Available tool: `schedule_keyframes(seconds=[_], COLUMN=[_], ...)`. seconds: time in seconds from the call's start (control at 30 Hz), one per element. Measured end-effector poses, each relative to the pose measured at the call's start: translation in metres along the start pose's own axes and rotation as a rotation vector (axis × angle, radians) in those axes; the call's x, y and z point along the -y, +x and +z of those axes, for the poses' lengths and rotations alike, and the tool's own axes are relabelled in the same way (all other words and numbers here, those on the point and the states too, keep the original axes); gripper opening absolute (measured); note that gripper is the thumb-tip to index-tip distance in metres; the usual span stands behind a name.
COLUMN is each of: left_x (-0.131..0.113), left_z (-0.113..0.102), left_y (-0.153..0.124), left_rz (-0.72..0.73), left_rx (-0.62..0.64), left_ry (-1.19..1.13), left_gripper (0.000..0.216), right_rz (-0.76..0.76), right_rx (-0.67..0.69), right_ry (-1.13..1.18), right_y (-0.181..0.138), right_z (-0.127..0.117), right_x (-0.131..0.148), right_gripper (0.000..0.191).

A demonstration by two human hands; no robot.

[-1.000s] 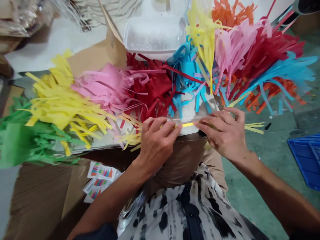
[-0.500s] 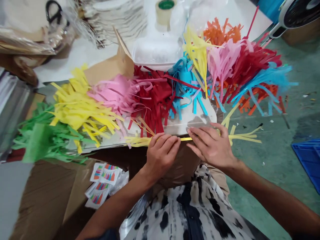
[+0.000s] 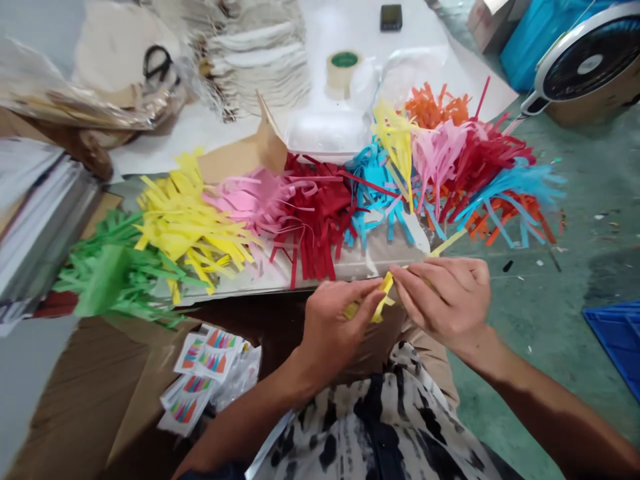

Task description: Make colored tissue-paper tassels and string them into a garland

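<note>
My left hand (image 3: pixel 337 323) and right hand (image 3: pixel 447 299) pinch yellow strips (image 3: pixel 387 284) between them; red fringe (image 3: pixel 319 230) lies beyond the left. Green fringe (image 3: pixel 113 270) lies farther left.

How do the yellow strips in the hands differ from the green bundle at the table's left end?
The yellow strips are held in the left hand and right hand; the green bundle lies untouched.
The yellow strips show as small, narrow bits; the green bundle spreads wide.
Both include thin strips.
</note>
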State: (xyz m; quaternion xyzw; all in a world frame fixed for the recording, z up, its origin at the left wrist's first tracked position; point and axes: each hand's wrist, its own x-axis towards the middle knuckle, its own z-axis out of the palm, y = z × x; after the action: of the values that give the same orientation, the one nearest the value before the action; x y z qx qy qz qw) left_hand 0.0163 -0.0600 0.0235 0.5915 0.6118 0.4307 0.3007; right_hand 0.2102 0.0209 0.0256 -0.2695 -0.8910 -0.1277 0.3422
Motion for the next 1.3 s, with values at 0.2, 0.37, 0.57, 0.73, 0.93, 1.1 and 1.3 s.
schedule_keyframes(seconds=[0.2, 0.37, 0.57, 0.73, 0.93, 1.1, 1.3], left_x=[-0.002, 0.004, 0.004, 0.007, 0.007, 0.014, 0.022], left_z=[-0.006, -0.005, -0.006, -0.015, -0.026, -0.021, -0.024], left_y=[0.012, 0.013, 0.016, 0.022, 0.026, 0.022, 0.032], left_rz=[-0.553, -0.670, -0.704, -0.429, -0.350, -0.348, -0.336], left_rx=[0.317, 0.285, 0.195, 0.067, 0.030, -0.014, -0.103], left_ry=[-0.805, -0.989, -1.049, -0.844, -0.814, -0.816, -0.807], left_gripper=[0.032, 0.033, 0.037, 0.023, 0.018, 0.022, 0.023], right_rz=[-0.022, 0.069, 0.340, 0.694, 0.795, 0.729, 0.608], right_rx=[-0.022, -0.035, 0.004, 0.105, 0.201, 0.280, 0.254], right_ry=[0.041, 0.179, 0.515, 0.949, 1.209, 1.144, 1.023], right_y=[0.011, 0.012, 0.020, 0.038, 0.053, 0.060, 0.084], right_z=[-0.012, -0.004, 0.008, 0.013, 0.019, 0.022, 0.037], right_x=[0.002, 0.005, 0.015, 0.021, 0.017, 0.017, 0.006], right_gripper=[0.029, 0.031, 0.013, 0.011, 0.014, 0.019, 0.025])
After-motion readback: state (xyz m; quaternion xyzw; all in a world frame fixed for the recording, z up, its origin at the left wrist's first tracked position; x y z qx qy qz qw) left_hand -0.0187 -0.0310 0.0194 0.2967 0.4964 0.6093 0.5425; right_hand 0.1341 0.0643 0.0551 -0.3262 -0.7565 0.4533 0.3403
